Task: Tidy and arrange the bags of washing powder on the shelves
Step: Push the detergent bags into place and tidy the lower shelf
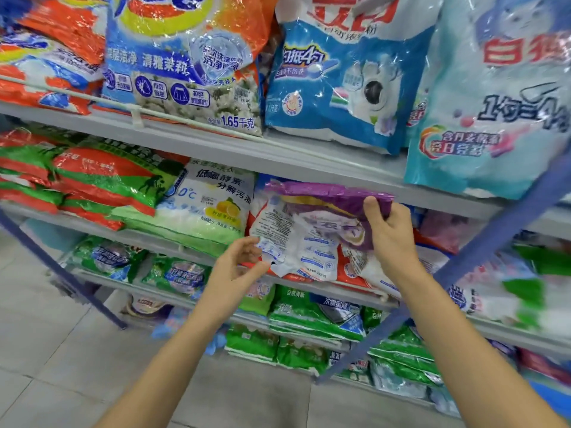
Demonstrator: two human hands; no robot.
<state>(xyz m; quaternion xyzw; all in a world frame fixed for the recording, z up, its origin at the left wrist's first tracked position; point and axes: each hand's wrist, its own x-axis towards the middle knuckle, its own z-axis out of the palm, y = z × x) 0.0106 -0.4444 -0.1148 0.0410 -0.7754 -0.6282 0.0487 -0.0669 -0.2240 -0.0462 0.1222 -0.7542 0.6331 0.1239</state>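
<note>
**Q:** How is the purple-topped bag (309, 239) being gripped?

**A:** Its purple top seam is being pinched by the right hand (389, 233), thumb in front and fingers curled behind. The left hand (239, 264) is being held loose, fingers uncurled, at the lower corner nearest the lemon-print bag (210, 211). Firm contact there cannot be confirmed. The bag is being carried upright, just right of the lemon-print bag and in front of the shelf edge (355, 290).

**Q:** How is the step being done well?

**A:** By judgement, the bag is being lined up for the space right of the lemon-print bag. Weight hanging from one seam is being risked, so the lower corner is best supported before seating. The powder is likely shifting, so the bag is best lowered flat, label outward.
</note>
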